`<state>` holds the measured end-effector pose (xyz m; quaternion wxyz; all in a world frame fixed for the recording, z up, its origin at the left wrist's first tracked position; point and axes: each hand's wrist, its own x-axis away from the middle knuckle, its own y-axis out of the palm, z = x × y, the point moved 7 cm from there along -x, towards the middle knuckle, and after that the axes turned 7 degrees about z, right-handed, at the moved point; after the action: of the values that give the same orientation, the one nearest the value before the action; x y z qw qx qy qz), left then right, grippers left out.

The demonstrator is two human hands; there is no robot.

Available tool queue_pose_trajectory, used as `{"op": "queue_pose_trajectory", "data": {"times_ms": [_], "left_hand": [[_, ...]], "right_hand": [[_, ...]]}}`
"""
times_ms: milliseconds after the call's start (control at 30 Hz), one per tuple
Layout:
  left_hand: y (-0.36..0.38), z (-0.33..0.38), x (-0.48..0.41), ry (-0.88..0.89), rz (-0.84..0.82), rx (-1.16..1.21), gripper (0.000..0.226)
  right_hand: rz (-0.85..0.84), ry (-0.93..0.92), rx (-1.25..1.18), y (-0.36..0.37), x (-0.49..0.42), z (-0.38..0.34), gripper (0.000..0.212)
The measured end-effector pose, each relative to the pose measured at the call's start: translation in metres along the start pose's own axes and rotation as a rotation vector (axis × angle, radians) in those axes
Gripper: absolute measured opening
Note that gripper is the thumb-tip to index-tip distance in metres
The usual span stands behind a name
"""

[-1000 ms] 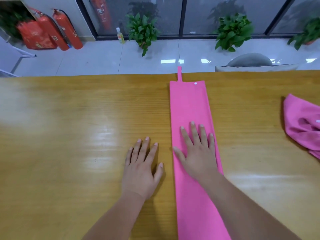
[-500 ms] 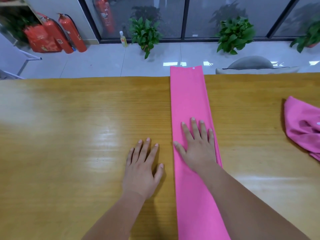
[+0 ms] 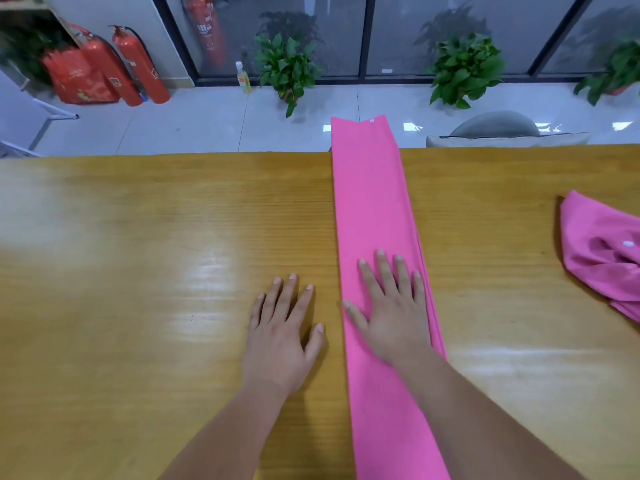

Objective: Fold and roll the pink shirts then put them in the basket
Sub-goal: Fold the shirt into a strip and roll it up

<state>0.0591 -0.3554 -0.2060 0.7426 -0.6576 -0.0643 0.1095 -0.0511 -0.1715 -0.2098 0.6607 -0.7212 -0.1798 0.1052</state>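
I press my right hand [image 3: 391, 313] flat, fingers spread, on the folded pink shirt [image 3: 370, 202]; my left hand [image 3: 282, 336] lies flat left of it, seemingly apart.

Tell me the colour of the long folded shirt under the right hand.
The long folded shirt is plain pink; head view.
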Motion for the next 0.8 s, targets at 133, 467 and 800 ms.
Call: {"op": "queue_pose_trajectory", "data": {"times_ms": [133,467,800], "left_hand": [[0.001,-0.001,0.0,0.004,0.01,0.014,0.067],[0.003,-0.002,0.0,0.0,0.023,0.028,0.067],[0.014,-0.007,0.0,0.02,-0.035,0.037,0.069]], "right_hand": [[-0.016,-0.016,0.0,-0.001,0.006,-0.003,0.082],[-0.008,-0.008,-0.037,0.009,0.143,-0.004,0.089],[-0.036,-0.076,-0.051,0.008,0.156,-0.008,0.083]]}}
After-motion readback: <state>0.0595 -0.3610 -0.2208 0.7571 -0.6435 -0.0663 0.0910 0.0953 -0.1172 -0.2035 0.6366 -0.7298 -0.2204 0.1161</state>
